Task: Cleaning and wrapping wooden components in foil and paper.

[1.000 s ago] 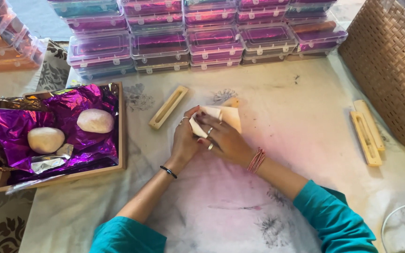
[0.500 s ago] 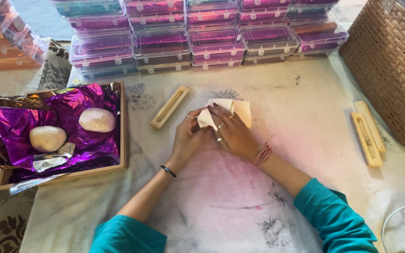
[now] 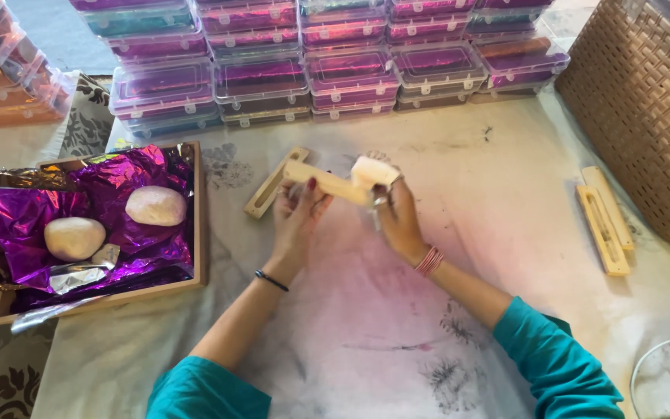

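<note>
My left hand (image 3: 295, 211) grips one end of a long pale wooden mould (image 3: 327, 183) raised a little above the cloth. My right hand (image 3: 398, 219) holds its other end, where a whitish block (image 3: 372, 171) sits on the wood. A second wooden mould piece (image 3: 274, 183) lies flat on the cloth just left of my left hand. To the left stands a wooden tray (image 3: 197, 225) lined with purple foil (image 3: 25, 221), holding two pale round lumps (image 3: 155, 205) (image 3: 74, 237).
Stacks of clear lidded boxes (image 3: 261, 81) with purple contents line the far edge. A brown woven basket (image 3: 649, 109) stands at the right. Two more wooden mould pieces (image 3: 603, 219) lie beside it. A white round container (image 3: 668, 380) shows at bottom right.
Both hands have lifted the wooden mould off the cloth; before, they pressed on the whitish piece lying flat. The view has moved closer.
</note>
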